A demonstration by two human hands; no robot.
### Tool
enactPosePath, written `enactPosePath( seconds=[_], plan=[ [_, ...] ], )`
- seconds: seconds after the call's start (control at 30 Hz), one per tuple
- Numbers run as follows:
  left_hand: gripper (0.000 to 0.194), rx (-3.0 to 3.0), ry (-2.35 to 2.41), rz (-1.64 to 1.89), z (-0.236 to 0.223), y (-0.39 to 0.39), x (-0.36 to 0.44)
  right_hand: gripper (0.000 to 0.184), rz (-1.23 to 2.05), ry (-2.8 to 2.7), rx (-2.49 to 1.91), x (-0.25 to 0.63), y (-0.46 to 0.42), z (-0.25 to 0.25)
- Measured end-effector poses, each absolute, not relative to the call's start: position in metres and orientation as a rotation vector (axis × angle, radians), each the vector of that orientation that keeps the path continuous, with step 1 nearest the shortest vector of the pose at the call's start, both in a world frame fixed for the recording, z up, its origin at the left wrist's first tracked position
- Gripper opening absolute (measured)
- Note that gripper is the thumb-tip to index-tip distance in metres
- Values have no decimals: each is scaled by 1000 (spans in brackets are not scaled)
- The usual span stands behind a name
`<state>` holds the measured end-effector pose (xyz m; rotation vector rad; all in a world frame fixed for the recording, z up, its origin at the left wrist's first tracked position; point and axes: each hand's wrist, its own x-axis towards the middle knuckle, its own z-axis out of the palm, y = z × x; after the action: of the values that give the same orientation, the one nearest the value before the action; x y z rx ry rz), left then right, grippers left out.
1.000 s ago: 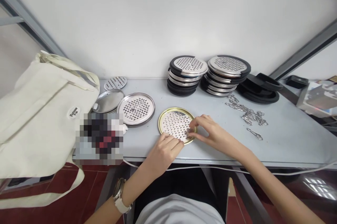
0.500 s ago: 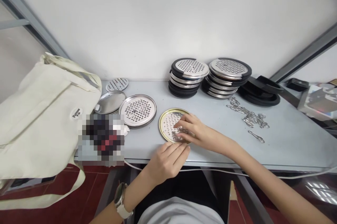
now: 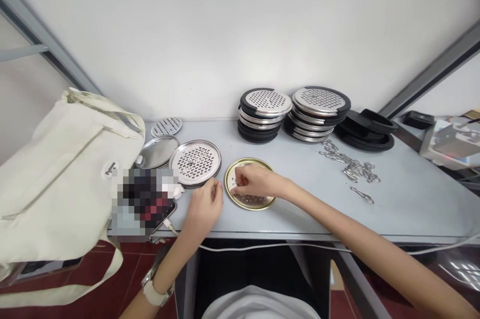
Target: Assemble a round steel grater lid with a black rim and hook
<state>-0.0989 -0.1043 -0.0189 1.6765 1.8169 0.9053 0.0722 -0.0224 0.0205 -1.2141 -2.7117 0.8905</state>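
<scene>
A round, gold-rimmed metal disc (image 3: 257,202) with grater holes lies flat on the table in front of me. Over it is my right hand (image 3: 257,180), its fingers curled in; anything inside them is hidden. My left hand (image 3: 205,204) is also closed, by the near edge of a pile of silver grater discs (image 3: 195,161), and its grip cannot be seen into. Beside that pile lie a plain metal plate (image 3: 160,151) and a smaller slotted disc (image 3: 167,127).
Two stacks of grater discs with black rims (image 3: 265,115) (image 3: 320,114) stand against the wall. Black round parts (image 3: 365,131) and several metal clips (image 3: 350,166) lie right of them. A cream bag (image 3: 71,174), a phone (image 3: 167,214) and a white cable (image 3: 255,247) are nearby.
My left hand has moved away from the gold-rimmed disc, leftward to the silver pile. My right hand has shifted slightly left over the disc, and its fingers have curled in.
</scene>
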Motion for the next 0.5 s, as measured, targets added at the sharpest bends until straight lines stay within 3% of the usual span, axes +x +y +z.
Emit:
enactPosePath(
  seconds=[0.5],
  plan=[
    [19,1198,1524,875,-21,-94,-76,25,872,-2939,-1365,69,-17,32]
  ],
)
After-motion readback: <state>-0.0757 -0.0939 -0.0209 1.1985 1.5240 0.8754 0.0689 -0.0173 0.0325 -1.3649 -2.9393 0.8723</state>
